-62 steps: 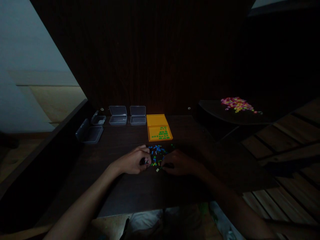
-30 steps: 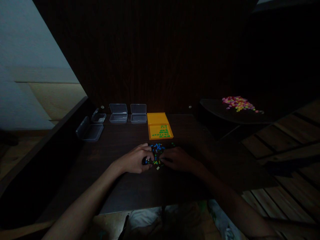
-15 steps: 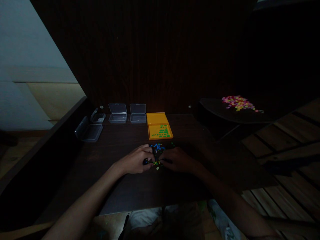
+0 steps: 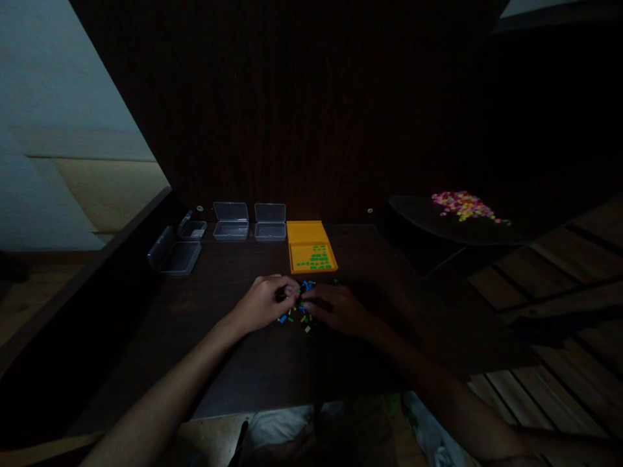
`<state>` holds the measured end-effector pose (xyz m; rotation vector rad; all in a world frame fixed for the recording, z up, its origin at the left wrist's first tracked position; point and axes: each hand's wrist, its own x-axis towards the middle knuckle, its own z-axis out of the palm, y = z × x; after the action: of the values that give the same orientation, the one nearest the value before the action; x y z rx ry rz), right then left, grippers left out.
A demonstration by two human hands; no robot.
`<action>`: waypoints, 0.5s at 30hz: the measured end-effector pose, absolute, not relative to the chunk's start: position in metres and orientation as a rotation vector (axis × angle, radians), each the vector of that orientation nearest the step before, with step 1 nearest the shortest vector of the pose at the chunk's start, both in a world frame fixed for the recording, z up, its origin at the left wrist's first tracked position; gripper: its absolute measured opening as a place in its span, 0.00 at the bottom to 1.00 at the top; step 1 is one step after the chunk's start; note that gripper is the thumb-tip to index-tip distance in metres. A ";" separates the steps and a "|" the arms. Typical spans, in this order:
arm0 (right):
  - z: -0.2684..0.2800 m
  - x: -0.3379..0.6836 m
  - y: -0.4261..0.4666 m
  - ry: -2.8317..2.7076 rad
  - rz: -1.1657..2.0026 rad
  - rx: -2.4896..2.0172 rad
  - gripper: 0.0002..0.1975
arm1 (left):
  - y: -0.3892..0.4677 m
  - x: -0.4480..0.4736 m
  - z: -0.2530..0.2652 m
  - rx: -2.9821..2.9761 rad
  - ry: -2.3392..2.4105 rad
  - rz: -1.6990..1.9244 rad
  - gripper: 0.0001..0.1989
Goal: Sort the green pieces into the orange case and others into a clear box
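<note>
Over a loose pile of small coloured pieces, my two hands almost meet at the fingertips. Thumb and fingers of my left hand (image 4: 265, 303) are pinched together at the pile's left side; what they hold, if anything, is too small to name. My right hand (image 4: 341, 308) lies in shadow, its fingers bent and closed towards the left fingertips, and its grip is hidden. Blue pieces (image 4: 307, 285) show just beyond the fingers. Nearer to me lie a blue piece (image 4: 283, 319), yellow and green bits and a pale piece (image 4: 307, 329). Behind the pile, an open yellow case (image 4: 304, 232) holds green pieces (image 4: 320, 258) in rows.
Two clear lidded boxes (image 4: 231, 230) (image 4: 270, 231) stand open at the back. Two more clear boxes (image 4: 180, 259) (image 4: 195, 230) are at the left by the dark side panel (image 4: 97, 292). Pink and yellow pieces (image 4: 464, 206) are heaped on a rounded shelf (image 4: 413, 211) at right.
My left hand has shifted slightly up and its fingertips moved closer to the right hand's. The right fingers have reached a little left. More pieces near me are uncovered.
</note>
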<state>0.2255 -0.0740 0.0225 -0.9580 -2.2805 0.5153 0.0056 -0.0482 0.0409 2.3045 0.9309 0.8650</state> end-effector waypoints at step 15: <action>0.021 0.219 -0.064 -2.186 0.381 -0.947 0.09 | -0.049 0.008 0.038 2.150 0.893 0.951 0.06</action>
<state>0.2185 -0.0644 0.0206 -0.9474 -2.1861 0.3814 0.0079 -0.0495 0.0378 2.1496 0.8933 0.9510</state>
